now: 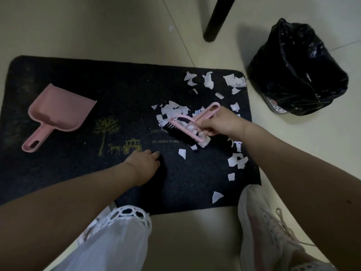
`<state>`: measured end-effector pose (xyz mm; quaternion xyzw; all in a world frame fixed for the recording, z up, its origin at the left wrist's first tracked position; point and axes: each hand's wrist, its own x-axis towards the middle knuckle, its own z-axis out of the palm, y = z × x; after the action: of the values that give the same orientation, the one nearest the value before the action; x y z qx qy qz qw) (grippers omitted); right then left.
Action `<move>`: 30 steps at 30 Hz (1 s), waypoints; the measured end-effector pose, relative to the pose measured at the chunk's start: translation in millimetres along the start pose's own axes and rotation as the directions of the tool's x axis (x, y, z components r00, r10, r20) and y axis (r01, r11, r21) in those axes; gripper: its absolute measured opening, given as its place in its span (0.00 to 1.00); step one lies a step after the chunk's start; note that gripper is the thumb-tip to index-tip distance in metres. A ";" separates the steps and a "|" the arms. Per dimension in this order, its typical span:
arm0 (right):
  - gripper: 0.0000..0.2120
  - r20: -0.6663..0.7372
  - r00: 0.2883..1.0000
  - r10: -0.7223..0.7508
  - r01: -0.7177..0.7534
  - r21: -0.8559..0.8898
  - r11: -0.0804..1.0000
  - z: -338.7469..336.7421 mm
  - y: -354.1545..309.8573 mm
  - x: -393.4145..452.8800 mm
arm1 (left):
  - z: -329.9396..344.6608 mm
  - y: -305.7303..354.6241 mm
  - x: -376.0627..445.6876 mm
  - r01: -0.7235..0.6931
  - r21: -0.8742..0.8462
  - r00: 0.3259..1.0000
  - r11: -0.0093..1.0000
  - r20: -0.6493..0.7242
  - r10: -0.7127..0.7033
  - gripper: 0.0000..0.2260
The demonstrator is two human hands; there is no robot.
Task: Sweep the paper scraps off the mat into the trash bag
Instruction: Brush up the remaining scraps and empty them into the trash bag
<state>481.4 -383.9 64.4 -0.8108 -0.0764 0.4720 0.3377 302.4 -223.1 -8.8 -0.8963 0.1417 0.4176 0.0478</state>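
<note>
1. The right hand point(220, 124) has its fingers clenched round the handle of the pink brush point(192, 124), whose black bristles rest on the mat point(78, 173) among the paper scraps point(175, 110). The scraps lie scattered over the mat's right half, some close to its right edge. A hard stroke could flick the light pieces past that edge onto the floor point(117, 26).
2. The left hand point(145, 163) presses on the mat with fingers released and holding nothing. If it lifts, the mat may slide or ruck under the brush and scatter the heap.
3. The pink dustpan point(56, 114) lies well apart on the mat's left side, untouched. Sweeping with no pan in place only pushes scraps about.
4. The black trash bag point(297, 69) stands on the floor just beyond the mat's far right corner, its mouth crumpled. Tipping into so slack an opening could spill scraps beside it.
5. The shoe point(263, 222) rests at the mat's near edge, and scraps lie close by, so a shift could trap or drag them.
</note>
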 end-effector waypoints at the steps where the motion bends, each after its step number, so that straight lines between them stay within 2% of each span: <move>1: 0.05 0.041 0.999 0.024 -0.025 0.010 1.000 -2.4 5.6 -5.1 | -0.1 -0.6 -0.4 -0.002 0.003 1.000 1.000 0.004 0.002 0.24; 5: 0.09 0.226 0.964 0.141 -0.125 -0.081 0.989 -10.2 43.0 -22.5 | 1.3 -0.6 -2.4 -0.003 0.018 1.000 1.000 0.012 0.003 0.26; 8: 0.10 0.356 0.890 0.286 -0.221 -0.213 0.952 -10.9 72.6 -31.8 | 1.9 -0.5 -3.3 0.000 0.016 1.000 1.000 0.019 0.000 0.26; 10: 0.07 0.367 0.851 0.375 -0.253 -0.340 0.906 -8.6 87.3 -37.0 | 2.0 -0.5 -3.4 -0.002 0.016 1.000 1.000 0.018 0.002 0.27; 13: 0.06 0.338 0.836 0.433 -0.237 -0.489 0.840 -2.0 102.3 -38.5 | 3.4 -0.6 -2.5 -0.004 0.028 1.000 1.000 0.017 0.003 0.27; 16: 0.05 0.316 0.861 0.398 -0.161 -0.573 0.804 7.1 104.2 -37.4 | 3.2 0.0 -1.4 -0.005 0.035 1.000 0.999 0.024 0.004 0.27; 19: 0.06 0.294 0.920 0.257 -0.030 -0.604 0.797 11.4 93.8 -30.1 | 2.7 0.3 -0.7 -0.001 0.026 1.000 1.000 0.025 0.000 0.27; 26: 0.08 0.172 0.985 0.031 0.028 -0.329 0.944 -3.8 33.8 -8.9 | 2.8 0.5 -0.7 -0.001 0.026 1.000 1.000 0.022 0.001 0.26; 28: 0.09 0.245 0.968 0.050 0.035 -0.331 0.943 -9.4 27.7 -9.1 | 2.2 0.5 -0.5 0.000 0.020 1.000 1.000 0.024 0.000 0.25; 30: 0.08 0.391 0.906 0.164 0.045 -0.474 0.879 -9.7 35.0 -14.2 | 1.7 -0.2 -1.2 0.002 0.015 1.000 1.000 0.019 -0.002 0.25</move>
<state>474.8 -421.5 56.1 -0.7495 -0.2342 0.6125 0.0904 300.4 -222.3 -9.0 -0.8920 0.1434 0.4250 0.0564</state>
